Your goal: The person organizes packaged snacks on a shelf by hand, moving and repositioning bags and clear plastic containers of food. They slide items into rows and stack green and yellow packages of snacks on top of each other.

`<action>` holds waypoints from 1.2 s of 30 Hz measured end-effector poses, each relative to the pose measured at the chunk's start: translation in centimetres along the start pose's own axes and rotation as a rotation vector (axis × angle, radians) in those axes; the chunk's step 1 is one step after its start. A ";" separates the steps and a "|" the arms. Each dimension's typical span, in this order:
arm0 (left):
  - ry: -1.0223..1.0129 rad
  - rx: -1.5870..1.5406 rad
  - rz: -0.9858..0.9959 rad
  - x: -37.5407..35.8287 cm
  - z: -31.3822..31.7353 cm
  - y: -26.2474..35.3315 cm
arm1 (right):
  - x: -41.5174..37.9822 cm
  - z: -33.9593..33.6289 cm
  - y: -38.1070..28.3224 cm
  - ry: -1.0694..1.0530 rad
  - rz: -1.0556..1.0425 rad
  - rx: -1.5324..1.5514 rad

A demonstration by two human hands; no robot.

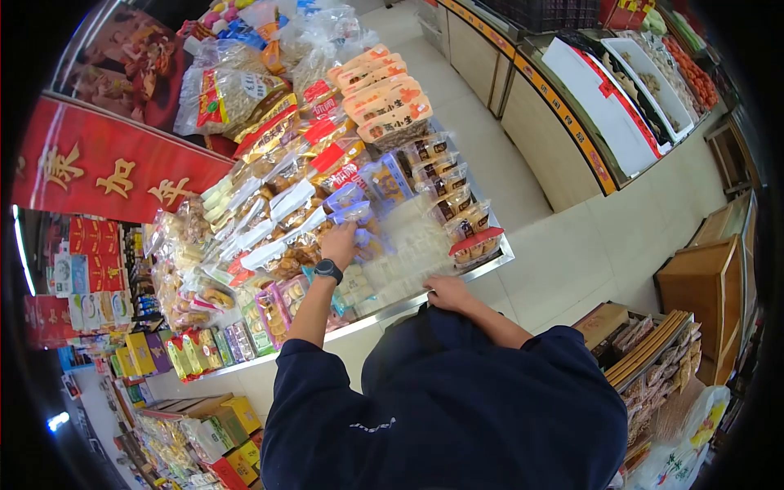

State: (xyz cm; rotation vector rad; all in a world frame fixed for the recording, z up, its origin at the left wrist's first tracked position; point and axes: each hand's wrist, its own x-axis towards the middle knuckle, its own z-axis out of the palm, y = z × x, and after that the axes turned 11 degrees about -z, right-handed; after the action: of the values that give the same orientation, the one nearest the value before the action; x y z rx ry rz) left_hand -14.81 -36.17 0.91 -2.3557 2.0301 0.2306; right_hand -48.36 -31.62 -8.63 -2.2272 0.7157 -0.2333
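Observation:
My left hand (338, 245), with a dark watch (328, 269) on its wrist, reaches over the display stand. Its fingers are closed at a clear snack pack with a purple top (353, 212), though the fingertips are partly hidden. My right hand (451, 292) is at the metal rim (495, 262) of the stand, fingers curled over it. Between my hands lie pale, clear-wrapped packs (400, 265), somewhat blurred. A red-labelled clear tub (476, 247) sits at the corner, right of my right hand.
Orange-topped bags (388, 102) and large clear bags (233, 94) are piled at the far end. A red banner (114, 163) stands to the left. Across the tiled aisle (527, 175) is a wooden counter (547, 135). Snack racks (653, 367) stand at the lower right.

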 end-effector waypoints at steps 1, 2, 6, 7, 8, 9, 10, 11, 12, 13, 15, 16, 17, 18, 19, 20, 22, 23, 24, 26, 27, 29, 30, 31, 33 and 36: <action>0.011 0.029 0.021 0.0 0.3 0.0 | 0.0 -0.1 0.0 -0.002 0.002 0.008; 0.036 0.053 0.006 -0.1 0.6 0.0 | 0.0 -0.2 0.1 0.006 -0.005 0.004; -0.024 0.069 -0.077 0.5 -2.4 3.4 | -0.3 0.0 -0.1 0.049 -0.009 0.009; -0.080 0.052 -0.112 0.9 -4.1 4.7 | -0.5 0.0 -0.2 0.056 -0.009 0.014; -0.033 -0.003 -0.070 1.9 -4.9 5.4 | -0.7 0.2 -0.3 0.060 -0.011 0.023; 0.014 -0.060 -0.028 3.5 -5.5 6.2 | -0.7 0.4 -0.2 0.063 -0.013 0.031; 0.063 -0.119 0.014 5.3 -5.8 6.7 | -0.8 0.4 0.0 0.067 -0.015 0.036; 0.170 -0.125 0.056 7.2 -5.9 7.2 | -0.9 0.4 0.1 0.070 -0.021 0.046; 0.278 -0.134 0.099 9.1 -5.6 7.6 | -0.8 0.4 0.1 0.074 -0.026 0.055; 0.384 -0.145 0.144 10.9 -5.0 8.0 | -0.8 0.3 0.0 0.079 -0.027 0.064; 0.227 -0.077 0.081 14.2 -3.1 7.7 | -0.8 -0.1 -0.3 0.067 -0.010 0.078; 0.146 -0.044 0.052 15.6 -2.1 7.5 | -1.0 -0.4 -0.5 0.060 0.004 0.086; 0.000 -0.033 -0.023 16.9 -1.2 7.5 | -1.1 -0.2 -0.4 0.084 -0.008 0.099; 0.005 0.009 -0.047 16.8 -1.4 8.2 | -1.0 0.1 -0.3 0.108 -0.020 0.112; 0.011 0.054 -0.074 16.5 -2.0 9.1 | -1.1 0.3 -0.1 0.132 -0.036 0.127; -0.007 0.072 -0.070 16.6 -1.4 9.5 | -1.2 0.6 0.0 0.128 -0.018 0.128; -0.038 0.114 -0.082 16.3 -0.3 9.4 | -1.1 0.7 0.0 0.112 -0.001 0.133; -0.006 0.117 -0.046 16.0 0.2 9.2 | -1.0 0.7 0.0 0.108 -0.002 0.133; 0.030 0.120 -0.013 15.3 -0.4 9.7 | -0.8 0.9 0.2 0.104 -0.007 0.131; -0.023 0.103 -0.025 14.0 -2.6 11.2 | -0.6 1.1 0.5 0.094 -0.013 0.120; -0.001 0.055 -0.024 13.1 -3.8 11.8 | -0.6 1.1 0.6 0.089 -0.014 0.111; 0.038 -0.040 -0.024 10.5 -6.0 12.1 | -0.5 1.2 0.6 0.077 -0.017 0.102; 0.031 -0.090 -0.035 9.0 -7.7 12.2 | -0.5 1.0 0.6 0.068 -0.021 0.102; 0.033 -0.138 -0.053 7.6 -8.9 11.8 | -0.6 0.8 0.6 0.055 -0.026 0.101; 0.038 -0.232 -0.098 4.8 -10.5 10.4 | -0.7 0.5 0.5 0.039 -0.035 0.115; -0.023 -0.266 -0.090 0.3 -10.7 7.7 | -0.5 0.6 0.5 0.019 -0.050 0.099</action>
State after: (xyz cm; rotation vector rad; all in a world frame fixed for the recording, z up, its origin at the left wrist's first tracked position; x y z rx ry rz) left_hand -21.32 -38.91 12.08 -2.5732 1.9866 0.5545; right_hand -48.82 -31.25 -9.37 -2.1526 0.6447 -0.3090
